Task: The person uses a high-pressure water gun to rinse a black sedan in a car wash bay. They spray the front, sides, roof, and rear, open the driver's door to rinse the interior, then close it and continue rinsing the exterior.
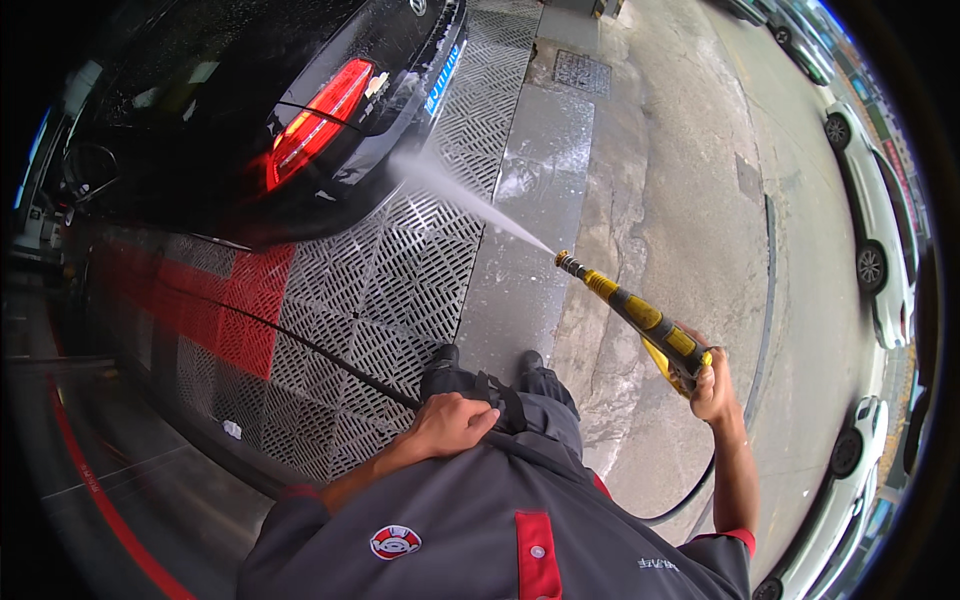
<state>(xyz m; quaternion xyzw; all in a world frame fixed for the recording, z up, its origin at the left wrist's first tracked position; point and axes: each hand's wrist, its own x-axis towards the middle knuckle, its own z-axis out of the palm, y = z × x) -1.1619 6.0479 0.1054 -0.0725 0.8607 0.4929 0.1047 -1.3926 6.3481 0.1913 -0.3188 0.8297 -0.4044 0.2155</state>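
Observation:
My right hand (712, 386) grips the handle of a yellow and black pressure washer spray gun (637, 311). A white fan of water (480, 202) leaves its nozzle and meets the rear bumper (356, 176) of a wet black car (202, 97). The car's red tail light (322, 120) is lit, and white foam patches cling near the blue licence plate (442, 79). At my waist my left hand (454, 424) is closed around a black hose (337, 360). This hose comes in from the left and passes across my front; part of it is hidden by the hand.
Grey plastic grating (405, 262) with a red section (255, 307) lies under and beside the car. My shoes (442, 356) stand at the grating's edge, by a grey strip. Rough concrete (667, 150) spreads right, with a drain cover (583, 73) and parked white cars (874, 202) beyond.

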